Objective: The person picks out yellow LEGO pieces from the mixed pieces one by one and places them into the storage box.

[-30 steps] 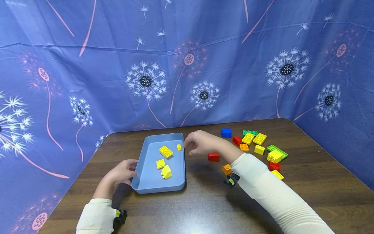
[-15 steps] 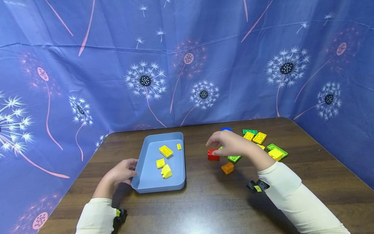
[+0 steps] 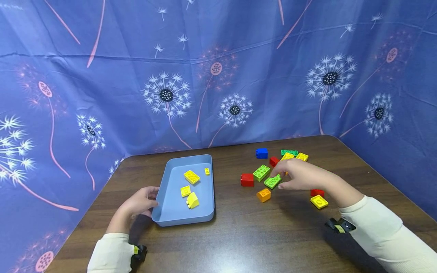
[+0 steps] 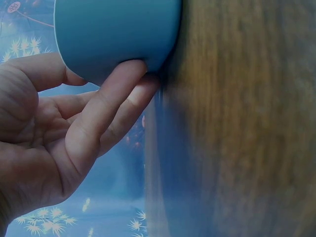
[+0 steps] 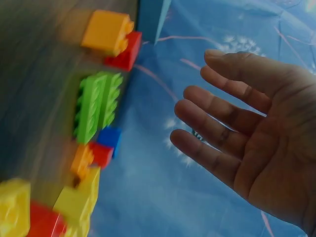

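Observation:
A blue-grey tray (image 3: 170, 223) stands at the left with several yellow bricks in it, among them a ribbed one (image 3: 192, 177) and a sloped one (image 3: 192, 200). The left hand (image 3: 138, 204) touches the tray's left side near its front corner; in the left wrist view its fingertips rest on the outer wall (image 4: 118, 29). Over the loose bricks hovers the right hand (image 3: 304, 175), holding nothing, its fingers spread and slightly bent. Its fingertips are near a light green brick (image 3: 272, 181); another green brick (image 3: 261, 172) lies beside that. The right wrist view shows the bare palm (image 5: 276, 158).
Around the green bricks lie a red brick (image 3: 247, 179), an orange one (image 3: 264, 195) and a blue one (image 3: 261, 153). Farther right are a yellow brick (image 3: 319, 201) and a dark green one (image 3: 289, 152). A patterned blue cloth (image 3: 273, 113) hangs behind the table.
The right hand has moved right, from beside the tray to above the loose bricks, uncovering the red, orange and light green ones. The left hand stays at the tray. The head view has shifted slightly.

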A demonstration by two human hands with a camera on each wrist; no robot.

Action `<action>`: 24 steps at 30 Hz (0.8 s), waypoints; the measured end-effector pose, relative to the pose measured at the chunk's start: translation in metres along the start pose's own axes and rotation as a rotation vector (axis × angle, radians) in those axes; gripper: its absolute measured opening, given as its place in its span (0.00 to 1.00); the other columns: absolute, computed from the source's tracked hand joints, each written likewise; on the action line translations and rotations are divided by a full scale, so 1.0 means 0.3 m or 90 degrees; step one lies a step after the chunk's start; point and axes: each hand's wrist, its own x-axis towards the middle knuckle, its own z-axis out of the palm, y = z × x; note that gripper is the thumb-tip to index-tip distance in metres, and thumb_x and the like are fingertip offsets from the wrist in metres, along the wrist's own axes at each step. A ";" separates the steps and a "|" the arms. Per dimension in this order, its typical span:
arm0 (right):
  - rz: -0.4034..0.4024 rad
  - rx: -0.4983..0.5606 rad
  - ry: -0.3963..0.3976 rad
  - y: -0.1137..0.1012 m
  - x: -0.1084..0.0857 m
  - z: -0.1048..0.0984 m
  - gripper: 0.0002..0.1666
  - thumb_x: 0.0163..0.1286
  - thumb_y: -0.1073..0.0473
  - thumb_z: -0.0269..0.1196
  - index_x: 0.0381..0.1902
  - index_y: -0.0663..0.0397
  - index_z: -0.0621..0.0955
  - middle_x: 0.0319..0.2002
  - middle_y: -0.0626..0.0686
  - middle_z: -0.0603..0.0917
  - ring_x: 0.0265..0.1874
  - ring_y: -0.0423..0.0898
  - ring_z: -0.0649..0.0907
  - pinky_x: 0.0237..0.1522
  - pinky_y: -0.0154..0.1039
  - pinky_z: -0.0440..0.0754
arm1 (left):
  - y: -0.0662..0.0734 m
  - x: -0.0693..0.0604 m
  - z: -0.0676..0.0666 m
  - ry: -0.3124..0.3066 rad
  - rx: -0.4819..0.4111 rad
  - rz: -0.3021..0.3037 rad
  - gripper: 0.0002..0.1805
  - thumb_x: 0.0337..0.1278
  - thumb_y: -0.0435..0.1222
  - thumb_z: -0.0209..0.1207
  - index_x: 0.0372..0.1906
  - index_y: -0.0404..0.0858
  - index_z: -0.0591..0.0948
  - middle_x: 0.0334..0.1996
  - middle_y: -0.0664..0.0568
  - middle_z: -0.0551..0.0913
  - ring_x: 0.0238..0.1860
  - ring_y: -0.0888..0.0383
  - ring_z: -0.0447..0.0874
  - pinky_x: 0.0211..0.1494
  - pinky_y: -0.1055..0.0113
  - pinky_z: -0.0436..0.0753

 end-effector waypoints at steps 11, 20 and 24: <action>0.052 0.028 -0.068 0.077 -0.140 -0.005 0.10 0.57 0.64 0.71 0.38 0.53 0.85 0.32 0.38 0.82 0.29 0.34 0.79 0.30 0.36 0.82 | 0.002 0.000 0.000 -0.013 -0.005 0.009 0.33 0.53 0.20 0.54 0.66 0.17 0.60 0.53 0.25 0.73 0.48 0.37 0.80 0.35 0.50 0.87; 0.103 0.017 -0.092 0.154 -0.242 0.055 0.11 0.52 0.66 0.73 0.34 0.53 0.85 0.27 0.37 0.79 0.23 0.32 0.72 0.24 0.32 0.75 | 0.008 -0.002 0.005 -0.003 -0.002 0.003 0.33 0.52 0.21 0.54 0.65 0.17 0.61 0.52 0.25 0.74 0.48 0.37 0.80 0.35 0.50 0.87; 0.133 -0.016 -0.089 0.171 -0.272 0.067 0.13 0.48 0.64 0.75 0.33 0.52 0.85 0.30 0.39 0.81 0.25 0.35 0.74 0.25 0.34 0.75 | 0.009 -0.003 0.005 -0.007 -0.001 0.001 0.33 0.53 0.21 0.54 0.66 0.17 0.60 0.52 0.25 0.74 0.48 0.37 0.80 0.36 0.50 0.87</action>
